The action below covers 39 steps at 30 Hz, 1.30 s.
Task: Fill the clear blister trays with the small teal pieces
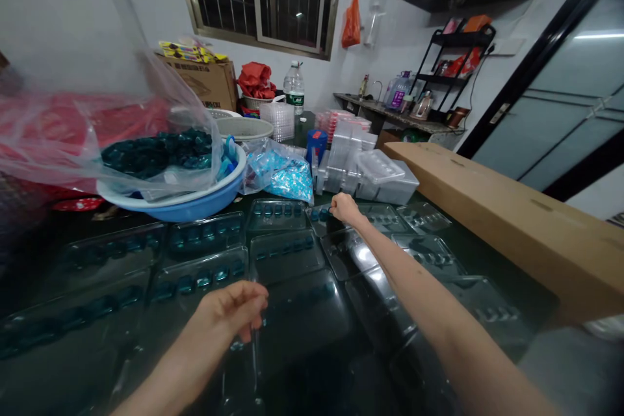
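My right hand reaches far forward, closed, over the back part of a clear plastic tray. Teal glossy pieces sit in that tray's row of hollows, just left of my fingers. What those fingers hold is hidden. Nearer to me, my left hand is closed in a pinch above the trays; a bit of teal shows below it, and I cannot tell whether it is held. More clear trays lie in rows, such as a tray with teal pieces along its back edge. Trays on the right have bare hollows.
A blue basin at back left holds a plastic bag of dark teal pieces. Beside it lies a bag of bright blue wrapped pieces. Stacked clear containers stand behind the trays. A long cardboard box bounds the right side.
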Tool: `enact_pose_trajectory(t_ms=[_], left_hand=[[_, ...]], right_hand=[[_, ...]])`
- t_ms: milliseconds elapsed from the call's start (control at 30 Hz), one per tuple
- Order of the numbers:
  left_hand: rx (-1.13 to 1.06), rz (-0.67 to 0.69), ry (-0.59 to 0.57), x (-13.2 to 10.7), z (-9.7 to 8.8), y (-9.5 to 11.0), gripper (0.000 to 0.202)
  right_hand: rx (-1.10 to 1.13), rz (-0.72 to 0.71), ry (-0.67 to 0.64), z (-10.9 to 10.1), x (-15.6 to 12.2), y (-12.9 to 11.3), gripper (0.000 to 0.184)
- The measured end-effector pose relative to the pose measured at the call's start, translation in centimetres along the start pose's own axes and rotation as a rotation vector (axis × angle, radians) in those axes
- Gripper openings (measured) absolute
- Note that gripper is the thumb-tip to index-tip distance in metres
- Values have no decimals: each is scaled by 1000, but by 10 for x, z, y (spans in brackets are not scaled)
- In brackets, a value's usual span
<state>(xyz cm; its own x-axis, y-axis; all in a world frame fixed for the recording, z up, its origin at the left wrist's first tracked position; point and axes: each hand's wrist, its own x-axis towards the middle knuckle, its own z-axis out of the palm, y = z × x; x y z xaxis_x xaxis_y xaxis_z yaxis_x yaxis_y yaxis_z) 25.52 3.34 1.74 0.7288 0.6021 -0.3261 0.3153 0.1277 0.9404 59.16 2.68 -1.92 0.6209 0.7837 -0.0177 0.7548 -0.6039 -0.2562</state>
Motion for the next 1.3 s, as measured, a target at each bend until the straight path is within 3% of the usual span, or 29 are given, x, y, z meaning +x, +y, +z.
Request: enact_pose_trajectory(t_ms=[167, 367, 467, 633, 700, 867, 1067, 1167, 1300], left_hand=[[35, -27, -25, -4, 13, -1, 22], [136, 56, -52, -3, 11, 5, 22], [349, 234, -8, 10, 14, 13, 21], [694, 709, 71, 53, 37, 29, 21], [760, 781, 78, 70, 48, 33, 22], [787, 765, 100, 87, 59, 32, 20], [786, 715, 181, 61, 27, 28, 22], [769, 682, 205, 47, 13, 25, 22], [721, 649, 199, 41, 6, 20, 20]], right_hand=[[-84, 31, -22, -4, -1, -14, 28], [-118, -146, -76, -14, -7, -3, 27], [-145, -213, -109, -17, -6, 4, 27], [-195, -264, -138, -19, 0, 9, 27], [-213, -255, -140, -17, 2, 9, 27], [-244, -203, -110, -12, -3, 5, 28], [-257, -207, -33, -21, -17, -5, 28], [-257, -280, 22, -26, -26, -14, 29], [-260, -380, 27, -27, -33, -28, 27]])
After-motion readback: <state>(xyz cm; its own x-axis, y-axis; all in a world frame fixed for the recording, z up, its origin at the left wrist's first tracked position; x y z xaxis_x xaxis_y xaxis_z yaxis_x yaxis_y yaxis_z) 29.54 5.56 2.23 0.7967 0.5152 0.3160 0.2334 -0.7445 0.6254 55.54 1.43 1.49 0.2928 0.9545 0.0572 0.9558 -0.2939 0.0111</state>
